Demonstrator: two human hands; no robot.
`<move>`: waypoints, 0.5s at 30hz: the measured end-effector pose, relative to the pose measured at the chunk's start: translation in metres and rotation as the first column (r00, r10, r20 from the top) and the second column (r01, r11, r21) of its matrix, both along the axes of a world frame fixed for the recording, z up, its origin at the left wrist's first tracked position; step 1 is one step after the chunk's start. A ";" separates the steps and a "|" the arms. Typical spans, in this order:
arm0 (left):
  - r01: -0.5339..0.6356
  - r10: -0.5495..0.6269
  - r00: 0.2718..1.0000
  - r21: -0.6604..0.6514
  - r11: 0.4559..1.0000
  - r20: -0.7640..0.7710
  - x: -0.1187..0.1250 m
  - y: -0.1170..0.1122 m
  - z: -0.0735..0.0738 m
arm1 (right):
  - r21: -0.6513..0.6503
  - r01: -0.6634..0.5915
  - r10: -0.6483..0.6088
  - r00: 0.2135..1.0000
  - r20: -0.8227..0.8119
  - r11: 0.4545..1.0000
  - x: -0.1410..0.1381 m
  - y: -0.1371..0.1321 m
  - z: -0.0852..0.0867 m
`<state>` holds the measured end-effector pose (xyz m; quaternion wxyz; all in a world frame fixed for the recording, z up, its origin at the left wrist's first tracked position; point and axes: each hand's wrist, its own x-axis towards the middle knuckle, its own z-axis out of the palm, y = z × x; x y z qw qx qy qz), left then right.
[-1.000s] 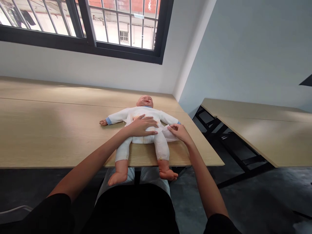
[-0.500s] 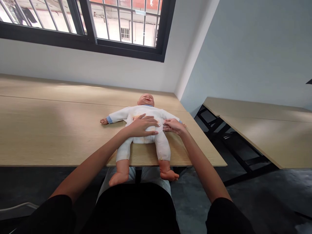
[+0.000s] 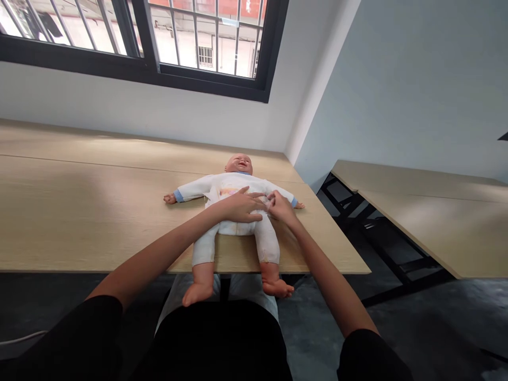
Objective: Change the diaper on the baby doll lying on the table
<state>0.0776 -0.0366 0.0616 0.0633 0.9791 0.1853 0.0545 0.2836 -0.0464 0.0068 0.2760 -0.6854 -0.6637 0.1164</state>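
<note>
A baby doll [image 3: 239, 164] lies on its back at the table's front edge, its bare feet hanging past the edge. It wears a white suit with blue cuffs and collar. A white diaper [image 3: 212, 197] is wrapped about its waist over the suit, with one wing loose on the left. Fingers spread, my left hand [image 3: 244, 206] rests flat across the doll's belly on the diaper. My right hand [image 3: 281, 208] pinches the diaper's edge at the doll's right-hand side in view, fingertips close to my left fingers. The exact bit it grips is partly hidden.
The light wooden table [image 3: 99, 211] runs under the doll and off to the left. A second table [image 3: 428, 206] with black legs stands to the right, across a gap. A barred window [image 3: 206, 47] is in the wall ahead.
My right hand has bent its wrist up and drawn its fingers closer around the diaper's edge. My left hand has slid slightly right and stays on the belly.
</note>
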 end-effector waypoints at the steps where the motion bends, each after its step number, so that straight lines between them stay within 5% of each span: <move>1: -0.003 0.003 1.000 -0.003 1.000 -0.005 0.001 0.001 0.000 | 0.027 0.023 -0.021 0.999 -0.041 0.999 0.009 -0.001 0.002; 6: -0.013 0.013 1.000 -0.003 1.000 0.023 -0.002 0.004 -0.004 | -0.041 0.011 -0.015 0.995 -0.103 0.999 0.042 -0.014 -0.001; 15: -0.019 0.021 0.998 -0.028 0.999 0.065 -0.002 0.007 -0.005 | -0.172 -0.146 0.068 0.917 -0.394 0.974 0.038 -0.018 -0.009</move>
